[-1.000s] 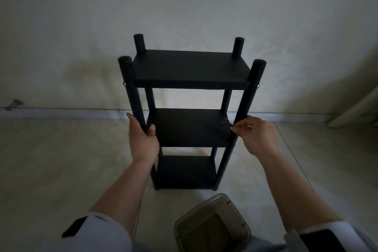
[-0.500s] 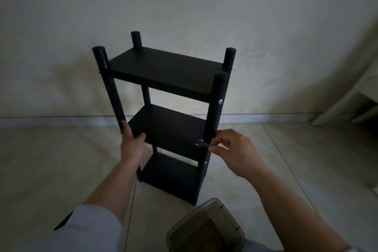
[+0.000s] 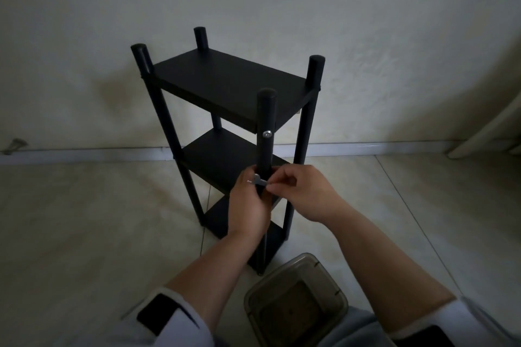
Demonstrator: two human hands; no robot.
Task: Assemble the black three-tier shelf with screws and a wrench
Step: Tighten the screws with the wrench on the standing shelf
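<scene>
The left hand [image 3: 248, 205] grips the matte black shelf's [image 3: 225, 79] round front post [image 3: 266, 132]; the right hand's [image 3: 304, 194] fingers pinch a flat metal wrench [image 3: 258, 182] there.

Dim light. Plain off-white wall [image 3: 282, 8] beyond the fingers, pale baseboard [image 3: 84, 153] along its foot. Light tiled floor [image 3: 84, 220] under and around them. Far right of the fingers, pale slanted edge [image 3: 485, 127], unclear what.
</scene>
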